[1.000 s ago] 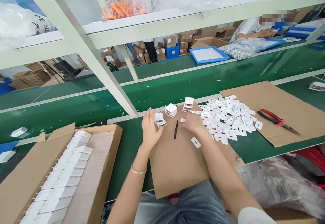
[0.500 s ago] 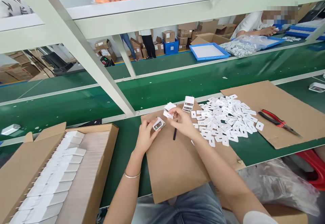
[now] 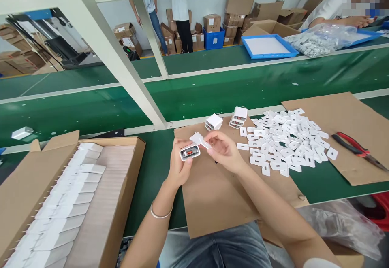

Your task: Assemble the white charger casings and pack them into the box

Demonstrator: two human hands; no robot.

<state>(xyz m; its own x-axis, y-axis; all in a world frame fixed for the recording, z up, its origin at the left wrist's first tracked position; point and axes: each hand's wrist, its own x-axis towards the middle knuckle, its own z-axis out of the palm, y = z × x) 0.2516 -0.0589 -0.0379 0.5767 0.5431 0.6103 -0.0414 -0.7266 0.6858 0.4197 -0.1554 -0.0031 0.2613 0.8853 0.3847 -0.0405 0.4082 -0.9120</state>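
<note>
My left hand [image 3: 180, 164] grips a white casing [image 3: 190, 152], its open end facing me and showing a red part inside. Just to the right, my right hand [image 3: 224, 151] pinches a small flat white plate [image 3: 204, 141] between thumb and fingers, close beside the casing. Both hands are above a brown cardboard sheet [image 3: 219, 201]. Behind them stand two small stacks of white casings, one stack [image 3: 214, 121] nearer my hands and another stack [image 3: 238, 117] to its right. A heap of white slotted plates [image 3: 285, 138] spreads to the right.
An open carton [image 3: 129, 187] with rows of white casings is at the left. Red-handled pliers [image 3: 358, 147] lie on cardboard at the right. A slanted frame post [image 3: 121, 65] rises behind. Across the bench are a blue tray [image 3: 270, 46], a bag of parts [image 3: 316, 40] and a person's hands.
The view has shifted. My left hand has tilted the casing so its open end faces me. My right hand has come away from the casing stack with the white plate, beside the held casing.
</note>
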